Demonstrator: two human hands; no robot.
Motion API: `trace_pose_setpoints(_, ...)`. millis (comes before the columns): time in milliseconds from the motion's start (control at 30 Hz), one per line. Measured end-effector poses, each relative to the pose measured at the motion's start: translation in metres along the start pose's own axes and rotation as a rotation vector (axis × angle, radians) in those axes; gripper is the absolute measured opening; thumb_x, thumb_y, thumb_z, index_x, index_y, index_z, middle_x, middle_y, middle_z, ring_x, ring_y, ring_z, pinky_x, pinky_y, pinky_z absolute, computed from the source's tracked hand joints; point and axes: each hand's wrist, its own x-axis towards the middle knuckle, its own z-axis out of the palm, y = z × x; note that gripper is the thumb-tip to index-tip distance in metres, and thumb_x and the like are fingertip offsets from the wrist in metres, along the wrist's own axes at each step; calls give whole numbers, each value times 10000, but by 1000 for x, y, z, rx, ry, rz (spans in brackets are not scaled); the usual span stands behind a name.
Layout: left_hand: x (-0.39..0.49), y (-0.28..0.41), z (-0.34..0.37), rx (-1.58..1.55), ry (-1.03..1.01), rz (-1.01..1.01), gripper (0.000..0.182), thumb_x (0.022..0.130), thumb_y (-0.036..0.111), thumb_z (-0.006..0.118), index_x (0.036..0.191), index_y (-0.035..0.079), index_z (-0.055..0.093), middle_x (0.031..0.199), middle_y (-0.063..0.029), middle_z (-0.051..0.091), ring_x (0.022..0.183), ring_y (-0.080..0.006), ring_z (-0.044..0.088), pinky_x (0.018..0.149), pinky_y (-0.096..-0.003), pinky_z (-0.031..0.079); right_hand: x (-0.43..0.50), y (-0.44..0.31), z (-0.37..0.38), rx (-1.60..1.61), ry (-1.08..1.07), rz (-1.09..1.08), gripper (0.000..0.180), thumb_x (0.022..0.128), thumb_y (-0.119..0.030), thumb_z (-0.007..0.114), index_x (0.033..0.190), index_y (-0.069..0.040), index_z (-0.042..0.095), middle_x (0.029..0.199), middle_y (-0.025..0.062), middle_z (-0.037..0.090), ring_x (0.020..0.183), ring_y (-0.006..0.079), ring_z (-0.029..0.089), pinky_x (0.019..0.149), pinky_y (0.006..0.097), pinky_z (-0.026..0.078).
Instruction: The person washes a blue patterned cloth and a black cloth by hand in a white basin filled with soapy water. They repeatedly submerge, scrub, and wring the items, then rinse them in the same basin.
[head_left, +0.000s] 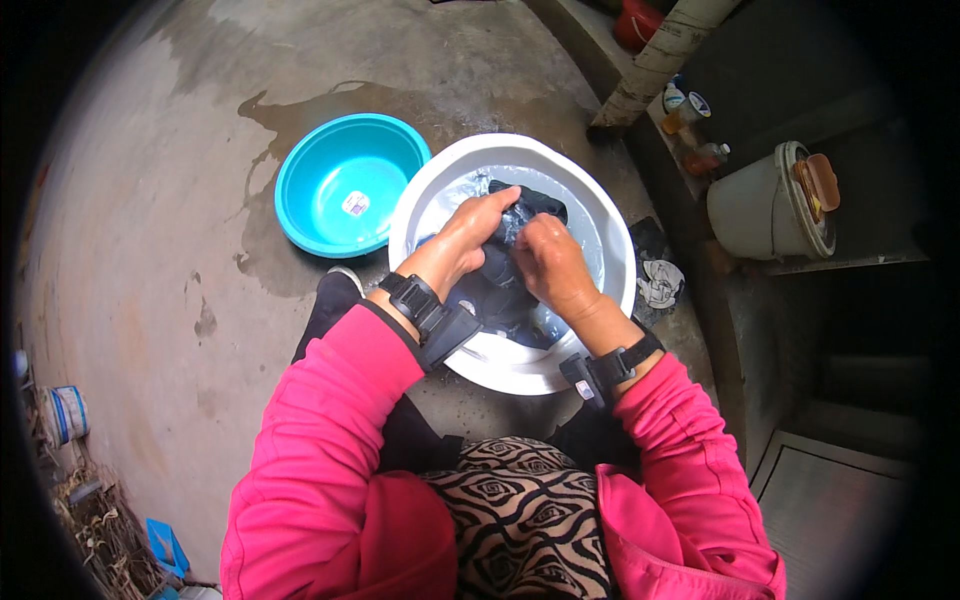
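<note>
Before me on the concrete floor stands a white plastic basin (517, 379) holding water and dark wet cloth (499, 296). My left hand (469, 232) grips a dark wet garment (536, 201) from the left, thumb stretched along its top. On the other side, my right hand (551, 259) has its fingers curled onto the same garment. Both hands are over the middle of the basin, close together. Part of the garment is hidden behind my fingers, and its lower end merges with the cloth in the water.
A turquoise basin (330, 176) touches the white one at the left. Wet concrete (300, 112) surrounds both. A crumpled pale cloth (660, 283) lies to the right. Beyond are a ledge with a lidded white bucket (754, 206), bottles (705, 160) and a pole (652, 71).
</note>
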Motion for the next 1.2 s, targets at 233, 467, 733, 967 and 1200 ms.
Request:
trace_pose_setpoints(233, -6, 2, 8, 230, -94, 245, 556, 929, 466, 442, 1194, -7, 564, 1133, -140, 616, 1050, -223, 567, 884, -341, 424, 30, 14, -42, 150, 26, 149, 547, 771, -352, 741, 1177, -32, 563, 1120, 129, 602, 1061, 228, 571, 890, 342, 466)
trace_pose_setpoints(467, 2, 17, 2, 594, 152, 675, 225, 853, 218, 609, 790, 3, 633, 747, -46, 620, 708, -108, 549, 649, -270, 441, 41, 22, -39, 252, -547, 551, 571, 803, -453, 703, 1103, 24, 606, 923, 134, 670, 792, 211, 651, 743, 337, 509)
trace_pose_setpoints(733, -7, -11, 11, 1055, 228, 742, 429, 854, 425, 620, 894, -1, 585, 928, -208, 630, 880, -360, 608, 772, -403, 470, 17, 25, -27, 1381, 437, 941, 270, 923, -298, 592, 1027, -50, 622, 913, 49, 664, 800, 165, 639, 745, 312, 518)
trace_pose_setpoints(967, 0, -23, 9, 827, 39, 658, 234, 910, 201, 581, 1037, 4, 586, 918, -102, 636, 850, -186, 599, 771, -324, 462, 11, 48, -24, 1381, 384, 894, 236, 915, -293, 610, 970, -65, 638, 865, 32, 665, 773, 148, 634, 728, 292, 513)
trace_pose_setpoints(1200, 14, -21, 11, -57, 335, 492, 377, 973, 320, 489, 966, -33, 622, 891, -67, 632, 807, -130, 557, 748, -312, 455, 27, 0, -6, -31, 436, 485, 410, 786, -367, 712, 960, -28, 561, 781, 217, 635, 729, 387, 635, 662, 434, 491)
